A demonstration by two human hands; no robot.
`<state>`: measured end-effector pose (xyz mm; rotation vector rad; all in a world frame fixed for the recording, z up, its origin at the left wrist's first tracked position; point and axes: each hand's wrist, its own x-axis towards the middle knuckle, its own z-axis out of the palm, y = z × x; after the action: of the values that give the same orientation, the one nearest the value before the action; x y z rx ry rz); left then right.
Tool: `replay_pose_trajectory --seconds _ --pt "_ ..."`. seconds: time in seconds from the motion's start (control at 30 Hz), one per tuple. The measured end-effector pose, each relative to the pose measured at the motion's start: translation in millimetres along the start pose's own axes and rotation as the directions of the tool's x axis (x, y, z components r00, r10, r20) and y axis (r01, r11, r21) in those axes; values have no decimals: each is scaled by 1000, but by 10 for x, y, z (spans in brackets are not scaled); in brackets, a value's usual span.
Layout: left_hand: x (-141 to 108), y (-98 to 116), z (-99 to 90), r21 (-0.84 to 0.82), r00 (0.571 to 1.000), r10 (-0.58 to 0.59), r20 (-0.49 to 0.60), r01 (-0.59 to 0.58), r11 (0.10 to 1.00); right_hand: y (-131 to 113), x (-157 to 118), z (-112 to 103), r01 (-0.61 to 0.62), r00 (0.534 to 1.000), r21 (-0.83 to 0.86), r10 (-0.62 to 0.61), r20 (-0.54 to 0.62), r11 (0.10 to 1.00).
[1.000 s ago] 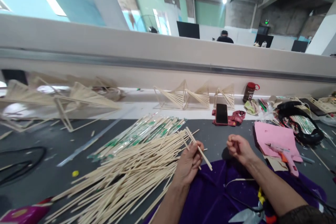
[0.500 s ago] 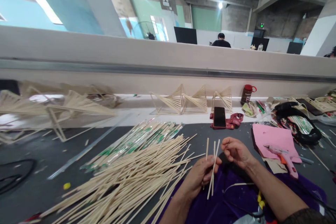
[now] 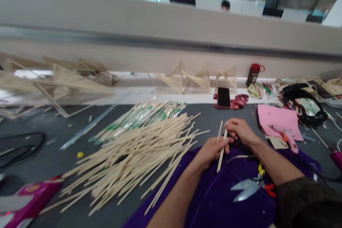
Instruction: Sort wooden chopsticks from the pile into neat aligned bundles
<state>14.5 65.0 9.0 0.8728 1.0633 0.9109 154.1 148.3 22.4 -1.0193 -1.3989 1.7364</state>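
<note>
My left hand (image 3: pixel 212 152) is closed around a few thin wooden sticks (image 3: pixel 220 160), held upright and slightly tilted above a purple cloth (image 3: pixel 208 199). At their upper ends, the fingertips of my right hand (image 3: pixel 240 131) pinch the sticks. One stick leans apart on the left, while the others lie close together. Left of my hands spreads a big loose pile of the same sticks (image 3: pixel 139 156). Scissors (image 3: pixel 247 187) with red and yellow on the handles lie on the cloth below my right forearm.
Bagged sticks (image 3: pixel 139 117) lie behind the pile. A phone (image 3: pixel 223 98), a brown bottle (image 3: pixel 253 74) and stick frames (image 3: pixel 175 80) line the back ledge. To the right, a pink glue gun (image 3: pixel 290 140) rests on a pink sheet (image 3: pixel 278 117). A magenta object (image 3: pixel 37 197) is at lower left.
My right hand has moved from beside the sticks onto their upper ends. The sticks in my left hand are now closer together. The view has tipped downward, showing more of the scissors.
</note>
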Motion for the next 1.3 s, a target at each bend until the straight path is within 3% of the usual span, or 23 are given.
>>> replay_pose_trajectory --seconds 0.2,0.5,0.73,0.9,1.0,1.13,1.2,1.3 --pt "2 76 38 -124 999 -2 -43 -3 992 -86 23 -79 -78 997 113 75 28 991" --pt "12 87 -6 -162 997 26 -67 -37 986 -58 51 -86 -81 995 241 65 73 967" --pt "25 94 22 -158 997 -5 -77 -7 987 -89 36 -106 -86 995 50 82 64 995" --pt "35 79 42 -181 999 15 -42 -23 983 -123 1 -88 52 999 -168 -50 17 984" --pt "34 69 52 -190 999 30 -14 -32 981 -133 -15 -79 133 991 -336 -136 14 932" --pt "0 98 28 -210 998 63 -10 -64 976 -132 -11 -88 300 938 -535 -346 15 790" --pt "-24 150 -7 -238 987 142 -81 -158 958 -116 12 -112 276 942 -506 -335 -26 817" --pt "-24 279 -59 -282 939 260 -226 -318 905 -92 49 -150 136 985 -355 -166 -55 925"
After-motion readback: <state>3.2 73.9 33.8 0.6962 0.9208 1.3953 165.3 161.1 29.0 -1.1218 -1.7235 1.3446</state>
